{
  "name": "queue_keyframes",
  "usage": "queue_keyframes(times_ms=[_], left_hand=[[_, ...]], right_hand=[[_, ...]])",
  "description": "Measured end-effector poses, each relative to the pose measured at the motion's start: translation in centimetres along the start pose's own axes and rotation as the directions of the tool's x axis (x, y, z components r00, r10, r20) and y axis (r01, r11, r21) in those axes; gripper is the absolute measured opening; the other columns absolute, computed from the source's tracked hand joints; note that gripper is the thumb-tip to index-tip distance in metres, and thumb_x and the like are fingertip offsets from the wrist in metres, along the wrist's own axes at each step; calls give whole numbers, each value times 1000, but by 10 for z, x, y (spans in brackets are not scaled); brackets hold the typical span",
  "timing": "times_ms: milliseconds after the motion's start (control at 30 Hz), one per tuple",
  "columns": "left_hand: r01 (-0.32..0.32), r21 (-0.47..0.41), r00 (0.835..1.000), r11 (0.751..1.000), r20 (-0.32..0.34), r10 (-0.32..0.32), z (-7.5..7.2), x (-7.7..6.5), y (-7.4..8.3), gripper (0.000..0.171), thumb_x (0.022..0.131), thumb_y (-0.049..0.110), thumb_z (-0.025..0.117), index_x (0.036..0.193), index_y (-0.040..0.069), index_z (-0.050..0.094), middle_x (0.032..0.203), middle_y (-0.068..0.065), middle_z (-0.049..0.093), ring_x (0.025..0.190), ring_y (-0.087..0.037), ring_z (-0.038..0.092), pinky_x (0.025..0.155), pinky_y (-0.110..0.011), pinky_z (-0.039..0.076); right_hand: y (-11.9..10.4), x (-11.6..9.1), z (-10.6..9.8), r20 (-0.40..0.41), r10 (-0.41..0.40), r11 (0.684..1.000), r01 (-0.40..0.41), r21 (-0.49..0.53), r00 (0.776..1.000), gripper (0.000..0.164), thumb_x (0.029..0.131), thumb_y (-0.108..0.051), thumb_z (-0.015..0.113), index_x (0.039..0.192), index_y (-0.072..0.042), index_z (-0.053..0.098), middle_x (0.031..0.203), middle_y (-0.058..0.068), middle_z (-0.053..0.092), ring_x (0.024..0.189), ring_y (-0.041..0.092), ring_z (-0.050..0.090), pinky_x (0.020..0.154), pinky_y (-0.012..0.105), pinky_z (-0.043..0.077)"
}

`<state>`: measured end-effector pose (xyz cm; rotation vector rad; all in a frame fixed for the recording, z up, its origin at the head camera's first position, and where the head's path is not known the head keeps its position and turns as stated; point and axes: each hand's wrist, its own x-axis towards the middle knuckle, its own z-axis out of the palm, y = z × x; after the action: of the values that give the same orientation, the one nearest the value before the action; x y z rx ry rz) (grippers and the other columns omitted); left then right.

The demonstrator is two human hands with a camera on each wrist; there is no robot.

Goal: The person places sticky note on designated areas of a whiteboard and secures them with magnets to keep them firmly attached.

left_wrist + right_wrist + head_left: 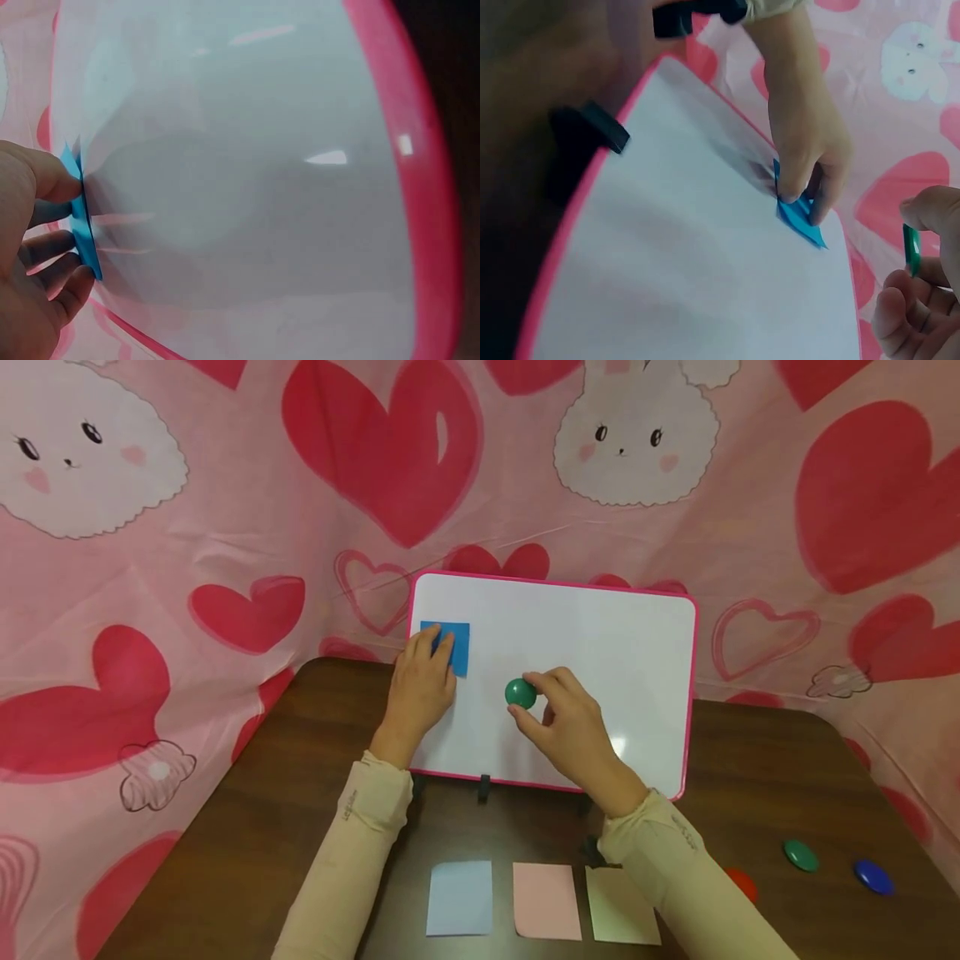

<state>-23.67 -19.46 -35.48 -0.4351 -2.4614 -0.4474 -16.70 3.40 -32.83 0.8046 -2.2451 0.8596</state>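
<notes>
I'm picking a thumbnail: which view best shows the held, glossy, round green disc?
The head view: the held green disc shows its round face. The right wrist view shows it nearly edge-on; the left wrist view doesn't show it.

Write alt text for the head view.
A left hand holds a blue paper square against a pink-rimmed whiteboard while the right hand pinches a green disc. On the dark table lie a pale blue note, a pink note and a pale green note, plus another green disc, a blue disc and a partly hidden red disc.
</notes>
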Motion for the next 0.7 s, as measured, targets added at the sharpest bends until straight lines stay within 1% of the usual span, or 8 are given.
queue_keyframes(times_ms=[167, 333, 433, 567, 700], left_hand=[[-5, 23, 1000, 1000, -1, 5, 0, 1, -1, 46, 95, 9, 64, 139, -2, 58, 144, -23, 47, 135, -39, 42, 107, -55, 40], [-12, 25, 1000, 1000, 6, 11, -1, 2, 0, 45, 95, 10, 65, 138, -2, 58, 145, -23, 48, 135, -39, 42, 106, -54, 40], [-9, 16, 1000, 1000, 3, 9, -1, 2, -1, 45, 96, 11, 65, 139, -2, 58, 145, -22, 47, 136, -39, 42, 106, -55, 40], [-6, -7, 1000, 1000, -12, 6, 0, 1, -3, 45, 96, 10, 64, 138, -2, 58, 144, -22, 48, 135, -39, 42, 104, -56, 40], [-10, -35, 999, 999, -39, 9, 1, 0, -5, 44, 94, 7, 64, 136, -5, 59, 143, -23, 50, 133, -40, 44, 101, -56, 42]], right_hand=[[5, 22, 18, -28, -9, 999, 8, -34, 1000, 44, 83, -12, 84, 119, 7, 66, 101, 13, 58, 66, 19, 53, 59, 28, 52], [6, 40, 36, -32, 19, 999, -21, -40, 999, 44, 87, -14, 81, 123, 6, 65, 104, 13, 58, 73, 20, 56, 66, 29, 55], [7, 53, 46, -25, 34, 998, -36, -56, 999, 45, 90, -17, 79, 125, 6, 64, 106, 14, 58, 82, 22, 58, 73, 30, 56], [9, 69, 61, -10, 45, 993, -46, -105, 999, 45, 92, -18, 76, 126, 8, 63, 107, 17, 58, 92, 24, 61, 84, 33, 56], [10, 83, 74, 18, 86, 984, -82, -157, 996, 43, 94, -20, 74, 127, 7, 63, 107, 18, 58, 94, 26, 63, 88, 38, 56]])
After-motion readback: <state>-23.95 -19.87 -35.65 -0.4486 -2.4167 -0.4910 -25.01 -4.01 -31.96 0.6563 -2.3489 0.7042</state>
